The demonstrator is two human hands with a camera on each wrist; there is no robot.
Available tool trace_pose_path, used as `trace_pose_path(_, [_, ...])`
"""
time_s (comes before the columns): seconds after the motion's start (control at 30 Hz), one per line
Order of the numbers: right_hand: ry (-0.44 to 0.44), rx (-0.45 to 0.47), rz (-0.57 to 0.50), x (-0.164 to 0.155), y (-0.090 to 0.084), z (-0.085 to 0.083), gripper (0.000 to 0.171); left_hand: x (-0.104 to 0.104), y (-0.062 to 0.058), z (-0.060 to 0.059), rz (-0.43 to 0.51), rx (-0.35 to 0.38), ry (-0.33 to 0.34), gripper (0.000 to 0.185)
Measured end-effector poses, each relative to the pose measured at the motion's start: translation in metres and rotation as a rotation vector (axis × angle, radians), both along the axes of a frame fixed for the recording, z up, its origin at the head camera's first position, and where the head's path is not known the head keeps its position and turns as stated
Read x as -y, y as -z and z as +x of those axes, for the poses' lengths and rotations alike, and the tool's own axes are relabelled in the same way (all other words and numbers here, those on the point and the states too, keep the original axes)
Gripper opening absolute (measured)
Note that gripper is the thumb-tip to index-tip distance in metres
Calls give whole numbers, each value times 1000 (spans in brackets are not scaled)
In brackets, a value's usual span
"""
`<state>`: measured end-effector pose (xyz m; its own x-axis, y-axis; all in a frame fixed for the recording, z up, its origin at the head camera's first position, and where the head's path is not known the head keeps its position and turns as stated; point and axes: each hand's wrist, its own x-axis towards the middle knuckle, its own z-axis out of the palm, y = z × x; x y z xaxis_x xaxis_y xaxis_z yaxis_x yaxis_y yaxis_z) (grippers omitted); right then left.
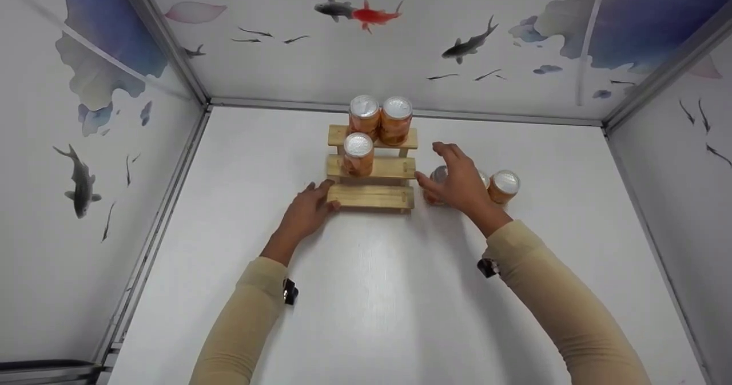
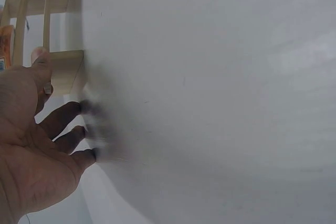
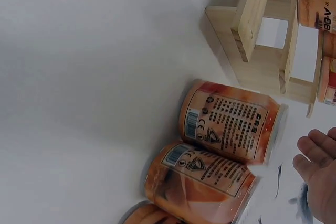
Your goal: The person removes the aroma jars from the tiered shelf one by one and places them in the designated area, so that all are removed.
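A three-step wooden rack [image 1: 372,169] stands mid-table. Two orange cans with silver lids [image 1: 380,119] sit on its top step, and a third can [image 1: 358,154] on the middle step. My left hand [image 1: 318,200] rests on the table at the left end of the bottom step, thumb against the wood [image 2: 63,72], fingers [image 2: 79,129] straight and touching the table. My right hand [image 1: 445,169] hovers open over three more orange cans standing right of the rack: the nearest can [image 3: 231,121], a second [image 3: 202,177] and the far one [image 1: 504,185]. It holds nothing.
White walls with painted fish [image 1: 366,13] enclose the white table [image 1: 366,293] on the left, back and right. Metal frame rails [image 1: 171,162] run along the wall bases. The bottom step [image 1: 372,196] carries nothing.
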<state>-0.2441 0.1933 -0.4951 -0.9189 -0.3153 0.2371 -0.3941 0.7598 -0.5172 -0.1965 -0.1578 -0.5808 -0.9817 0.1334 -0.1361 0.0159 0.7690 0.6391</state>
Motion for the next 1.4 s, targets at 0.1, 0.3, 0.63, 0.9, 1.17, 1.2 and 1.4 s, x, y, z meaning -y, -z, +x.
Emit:
trace_pose_path(0.1, [-21, -9, 1, 10, 1, 0, 76, 0, 1, 0, 0, -4, 4, 65])
trace_pose_path(0.3, [-42, 27, -9, 28, 1, 1, 76, 0, 2, -1, 4, -13, 3, 64])
trace_pose_path(0.63, [-127, -8, -56, 52, 1, 1, 68, 1, 0, 0, -10, -35, 26, 63])
trace_pose_path(0.9, [-150, 9, -62, 71, -7, 1, 71, 1, -1, 1, 10, -29, 10, 63])
trace_pose_path(1.17, [-146, 27, -73, 90, -8, -1, 77, 1, -1, 1, -12, -24, 5, 61])
trace_pose_path(1.2, [-142, 37, -66, 92, -8, -1, 78, 1, -1, 1, -17, -19, 5, 61])
trace_pose_path(1.4, [-127, 70, -41, 99, -9, -2, 78, -1, 0, -1, -18, -9, 4, 61])
